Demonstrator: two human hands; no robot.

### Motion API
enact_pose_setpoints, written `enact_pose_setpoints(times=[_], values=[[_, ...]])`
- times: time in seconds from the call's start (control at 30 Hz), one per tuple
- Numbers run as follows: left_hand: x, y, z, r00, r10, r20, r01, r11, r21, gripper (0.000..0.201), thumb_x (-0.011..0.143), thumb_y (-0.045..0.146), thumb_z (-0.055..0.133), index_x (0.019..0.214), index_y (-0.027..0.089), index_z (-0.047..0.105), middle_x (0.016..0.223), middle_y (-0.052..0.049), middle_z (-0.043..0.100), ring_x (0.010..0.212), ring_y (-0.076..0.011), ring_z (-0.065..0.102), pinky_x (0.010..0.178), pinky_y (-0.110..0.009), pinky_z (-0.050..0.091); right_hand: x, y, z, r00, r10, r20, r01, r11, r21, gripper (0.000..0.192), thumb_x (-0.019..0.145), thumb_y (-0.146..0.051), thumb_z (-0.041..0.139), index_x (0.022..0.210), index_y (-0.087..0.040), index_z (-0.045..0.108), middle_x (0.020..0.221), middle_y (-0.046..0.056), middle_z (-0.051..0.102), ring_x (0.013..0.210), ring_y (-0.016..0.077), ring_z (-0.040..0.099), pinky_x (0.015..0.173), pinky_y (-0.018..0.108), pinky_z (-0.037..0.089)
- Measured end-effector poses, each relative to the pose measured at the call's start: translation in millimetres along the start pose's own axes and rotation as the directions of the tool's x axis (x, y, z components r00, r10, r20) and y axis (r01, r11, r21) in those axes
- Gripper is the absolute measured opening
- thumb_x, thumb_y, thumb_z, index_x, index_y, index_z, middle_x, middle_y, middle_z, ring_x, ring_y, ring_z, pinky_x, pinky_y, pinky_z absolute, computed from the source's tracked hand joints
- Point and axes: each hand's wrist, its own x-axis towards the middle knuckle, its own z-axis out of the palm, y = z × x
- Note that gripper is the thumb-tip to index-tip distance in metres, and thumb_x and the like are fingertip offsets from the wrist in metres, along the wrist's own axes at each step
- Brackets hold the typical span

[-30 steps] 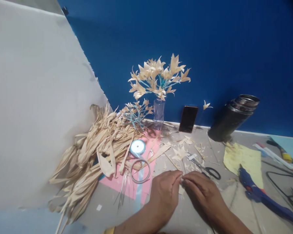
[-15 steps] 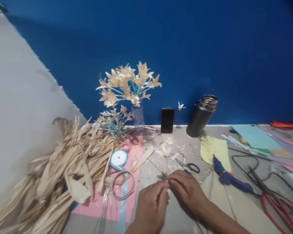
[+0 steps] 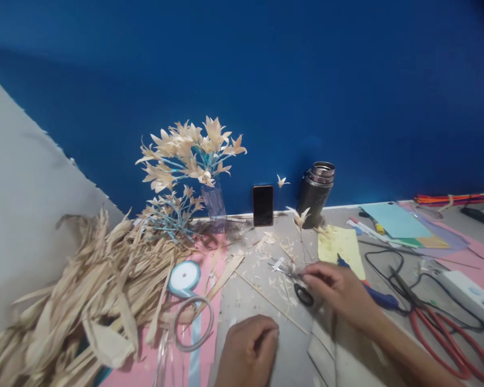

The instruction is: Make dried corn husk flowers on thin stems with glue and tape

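Two hands are seen on the worktable [image 3: 266, 301], well apart from each other. The right hand [image 3: 339, 290] is laid over the black-handled scissors [image 3: 296, 285], its fingers curled at the handle loops; whether a grip has been closed cannot be told. The left hand [image 3: 248, 349] is loosely fisted nearer the wearer than the scissors, with nothing visibly held.

Risk is judged to lie in the blades: with the hand lying on the handles, the points could be dragged through the straw slivers [image 3: 274, 301] beside them, and the cut bits scattered. The thin stem of the single straw flower [image 3: 300, 216], standing just beyond the scissors, could be knocked over by a lifted wrist.

Counted: one black-handled pair of scissors, one red-handled pair [image 3: 447, 344] to its right, one blue glue gun [image 3: 371, 294], one phone [image 3: 263, 205], one flask [image 3: 317, 191], one vase of straw flowers [image 3: 191, 153], one ribbon roll [image 3: 184, 277], one heap of dried leaves [image 3: 89, 290].
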Motion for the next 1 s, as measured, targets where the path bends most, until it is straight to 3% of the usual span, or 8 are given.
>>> enact_pose_setpoints(times=[0.1,0.2,0.4,0.57,0.77,0.9,1.0], values=[[-1.0,-0.3,0.9,1.000,-0.010,0.017,0.010,1.000,-0.010,0.018,0.087,0.009,0.059,0.081,0.022,0.070,0.070,0.003,0.075,0.062,-0.0122,0.070,0.063,-0.017,0.052,29.2,16.8,-29.1,0.991,0.128,-0.047,-0.132,0.985,-0.111,0.021,0.088,-0.039,0.063,0.083,-0.024,0.077,0.072,0.001,0.077,0.067,0.0208,0.072,0.064,0.029,0.053],[-1.1,0.7,1.8,0.999,-0.013,0.029,0.013,1.000,-0.012,0.018,0.088,0.010,0.058,0.081,0.022,0.069,0.070,0.002,0.075,0.062,-0.0119,0.069,0.062,-0.017,0.051,65.2,28.4,-37.3,0.964,0.264,-0.017,-0.260,0.934,-0.246,0.022,0.089,-0.033,0.059,0.087,-0.021,0.077,0.077,0.003,0.079,0.072,0.0204,0.074,0.067,0.027,0.053],[-3.4,0.4,4.9,0.999,0.013,0.041,-0.013,1.000,-0.002,0.018,0.088,0.011,0.056,0.081,0.022,0.068,0.070,0.002,0.074,0.062,-0.0130,0.069,0.062,-0.018,0.050,126.1,40.3,-1.3,0.940,0.337,0.041,-0.295,0.870,-0.394,0.019,0.093,-0.022,0.061,0.084,-0.016,0.077,0.071,0.004,0.076,0.076,0.0196,0.073,0.073,0.028,0.052],[-5.2,-4.0,9.0,0.998,0.026,0.050,-0.026,1.000,-0.001,0.017,0.085,0.010,0.057,0.080,0.022,0.069,0.068,0.002,0.073,0.061,-0.0134,0.069,0.060,-0.018,0.050,156.9,46.9,22.6,0.914,0.398,0.082,-0.308,0.811,-0.498,0.031,0.099,-0.039,0.066,0.122,-0.017,0.067,0.123,0.008,0.069,0.103,0.0226,0.069,0.089,0.042,0.059],[-2.4,0.4,5.7,1.000,0.005,0.024,-0.004,1.000,-0.008,0.019,0.082,0.009,0.056,0.076,0.022,0.069,0.066,0.001,0.073,0.059,-0.0138,0.068,0.058,-0.019,0.049,164.4,57.2,9.0,0.862,0.480,0.163,-0.295,0.735,-0.610,0.036,0.098,-0.037,0.068,0.128,-0.017,0.065,0.129,0.011,0.066,0.110,0.0251,0.068,0.092,0.043,0.059],[-1.3,5.8,3.5,0.998,-0.024,0.065,0.025,0.999,-0.026,0.019,0.085,0.011,0.056,0.077,0.021,0.070,0.066,0.000,0.073,0.060,-0.0143,0.068,0.059,-0.020,0.049,145.7,66.4,-9.9,0.820,0.532,0.210,-0.268,0.682,-0.680,0.034,0.099,-0.038,0.066,0.126,-0.017,0.066,0.128,0.010,0.067,0.107,0.0240,0.068,0.090,0.043,0.059],[-2.1,9.0,4.4,0.997,-0.027,0.079,0.031,0.998,-0.049,0.020,0.086,0.011,0.055,0.076,0.021,0.069,0.066,0.000,0.072,0.060,-0.0143,0.067,0.059,-0.020,0.048,129.9,73.2,-11.1,0.803,0.556,0.213,-0.258,0.648,-0.717,0.033,0.099,-0.037,0.066,0.127,-0.018,0.065,0.128,0.009,0.067,0.108,0.0237,0.068,0.091,0.045,0.059]])
